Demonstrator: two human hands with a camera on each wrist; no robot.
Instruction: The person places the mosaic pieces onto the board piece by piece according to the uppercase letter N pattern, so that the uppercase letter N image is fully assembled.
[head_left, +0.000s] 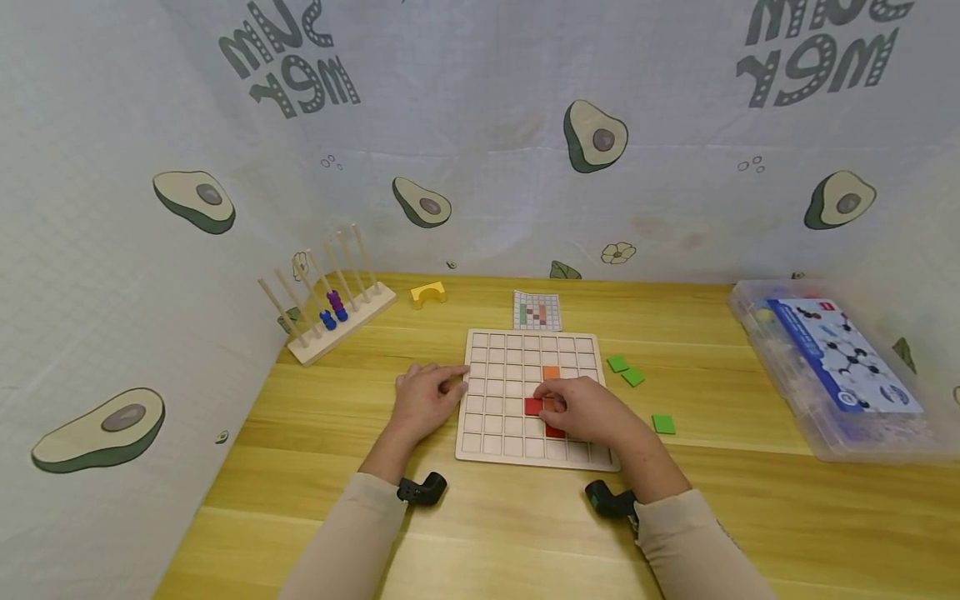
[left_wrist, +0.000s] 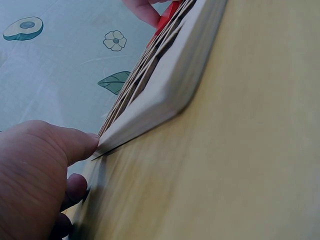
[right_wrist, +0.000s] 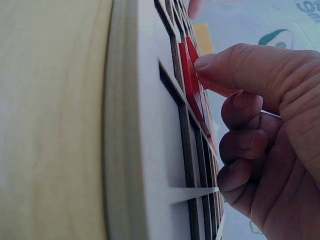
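A pale wooden grid board (head_left: 482, 422) lies flat on the table. My right hand (head_left: 588, 408) is over its right half, thumb and forefinger pinching a red square tile (head_left: 533, 407) at a cell; in the right wrist view that tile (right_wrist: 189, 75) looks tilted against the grid. Beside it on the board are an orange tile (head_left: 551, 372) and another red tile (head_left: 555, 432), partly covered by the hand. At the board's left edge rests my left hand (head_left: 427, 402), its digits touching the rim, the other fingers loosely bent in the left wrist view.
Several green tiles, one of them nearest me (head_left: 663, 424), lie right of the board. Behind it is a printed pattern card (head_left: 537, 312). A peg stand with beads (head_left: 345, 325) and a yellow arch block (head_left: 428, 292) stand left; a clear plastic case (head_left: 810, 417) lies far right.
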